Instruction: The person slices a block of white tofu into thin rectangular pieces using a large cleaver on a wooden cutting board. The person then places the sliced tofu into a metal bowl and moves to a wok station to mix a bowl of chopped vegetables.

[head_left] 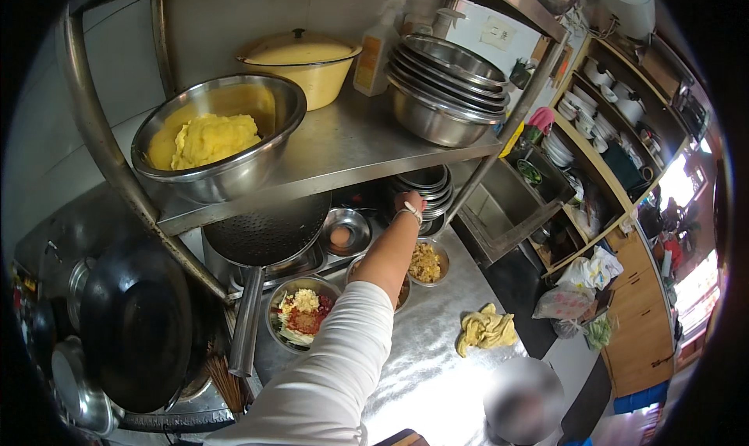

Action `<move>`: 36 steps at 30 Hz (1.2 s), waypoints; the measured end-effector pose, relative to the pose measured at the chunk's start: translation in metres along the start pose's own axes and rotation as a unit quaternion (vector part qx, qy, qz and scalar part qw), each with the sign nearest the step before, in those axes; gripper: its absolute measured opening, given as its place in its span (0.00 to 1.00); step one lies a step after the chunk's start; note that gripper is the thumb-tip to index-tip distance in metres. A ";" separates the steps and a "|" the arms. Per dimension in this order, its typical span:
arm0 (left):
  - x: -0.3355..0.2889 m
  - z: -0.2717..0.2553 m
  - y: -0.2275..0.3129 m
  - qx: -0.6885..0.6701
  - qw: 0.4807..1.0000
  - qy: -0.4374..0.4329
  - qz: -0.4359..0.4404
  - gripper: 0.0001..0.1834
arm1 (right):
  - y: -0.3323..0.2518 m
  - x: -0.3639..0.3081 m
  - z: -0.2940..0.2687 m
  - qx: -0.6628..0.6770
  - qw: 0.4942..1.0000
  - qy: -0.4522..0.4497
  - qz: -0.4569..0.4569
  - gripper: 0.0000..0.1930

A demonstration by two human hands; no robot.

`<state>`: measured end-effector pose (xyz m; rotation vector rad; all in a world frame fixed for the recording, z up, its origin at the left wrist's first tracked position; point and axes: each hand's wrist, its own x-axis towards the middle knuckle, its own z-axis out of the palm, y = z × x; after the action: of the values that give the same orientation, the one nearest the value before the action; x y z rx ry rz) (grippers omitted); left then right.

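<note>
My left arm, in a white sleeve with a light band at the wrist, reaches across the steel counter under the shelf. At the stack of metal bowls [437,190], my left hand [412,203] is closed at the rim of one; the fingertips are partly hidden. Below the forearm stands a bowl of chopped ingredients [303,313], with yellow, red and brown heaps. A bowl of yellowish-brown chopped food [426,262] is beside the arm, and another bowl is mostly covered by it. A small metal bowl with an egg [340,236] sits to the left. My right hand is out of view.
Overhead, the steel shelf [343,146] holds a bowl of yellow mash [214,142], a lidded yellow pot [300,64] and stacked basins [449,95]. A perforated long-handled strainer [269,228] and black wok [136,329] are left. Right are a yellow cloth [485,329] and sink [499,208].
</note>
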<state>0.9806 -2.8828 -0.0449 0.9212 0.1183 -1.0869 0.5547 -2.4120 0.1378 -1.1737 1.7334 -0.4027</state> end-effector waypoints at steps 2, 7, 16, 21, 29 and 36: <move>-0.009 0.013 -0.002 0.056 0.998 0.024 0.007 0.05 | -0.011 0.009 0.000 -0.008 1.000 -0.002 -0.005 0.19; 0.004 0.007 0.022 0.136 0.985 0.044 0.097 0.11 | -0.002 0.010 0.007 -0.005 1.000 -0.025 0.001 0.19; -0.087 0.031 0.060 0.026 0.994 0.013 0.101 0.20 | 0.037 -0.057 0.018 -0.009 0.995 -0.041 0.087 0.19; -0.129 0.008 0.050 -0.028 0.991 -0.038 0.126 0.12 | 0.030 -0.062 0.031 -0.009 0.993 -0.106 0.051 0.19; -0.255 -0.078 -0.019 0.057 0.983 -0.147 0.089 0.05 | -0.091 0.138 0.065 0.161 0.960 0.010 -0.230 0.27; -0.320 -0.149 -0.047 0.190 0.973 -0.129 0.019 0.09 | -0.112 0.239 0.065 -0.091 0.944 0.174 -0.267 0.21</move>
<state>0.8346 -2.5607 -0.0058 1.1064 -0.3321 -1.2066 0.6527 -2.6528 0.0594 -1.8006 1.7528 -0.8300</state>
